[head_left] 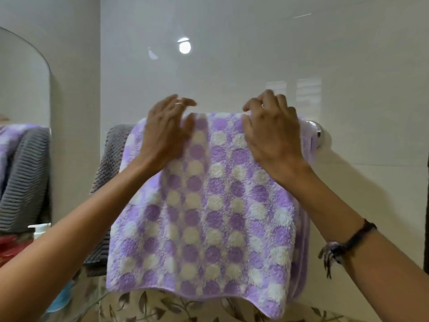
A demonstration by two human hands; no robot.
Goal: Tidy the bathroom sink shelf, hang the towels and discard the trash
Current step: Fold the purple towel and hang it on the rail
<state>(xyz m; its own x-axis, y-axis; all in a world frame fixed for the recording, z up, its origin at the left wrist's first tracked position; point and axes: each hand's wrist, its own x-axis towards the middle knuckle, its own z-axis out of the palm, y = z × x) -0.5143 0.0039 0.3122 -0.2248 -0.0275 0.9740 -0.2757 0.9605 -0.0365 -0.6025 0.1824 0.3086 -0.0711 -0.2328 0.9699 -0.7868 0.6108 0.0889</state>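
A fluffy purple towel with white and lilac dots (209,217) hangs folded over a wall rail, whose chrome end mount (319,133) shows at the right. My left hand (164,133) lies flat on the towel's upper left part, fingers spread and slightly blurred. My right hand (271,133) rests on the upper right edge at the rail, fingers curled over the fold. A grey ribbed towel (111,163) hangs on the same rail to the left, partly behind the purple one.
A mirror (23,112) at the left reflects both towels. Below it stand a white pump bottle (39,230) and something red (11,249). A tile band with a leaf pattern (162,305) runs under the towels. The glossy white tiled wall fills the background.
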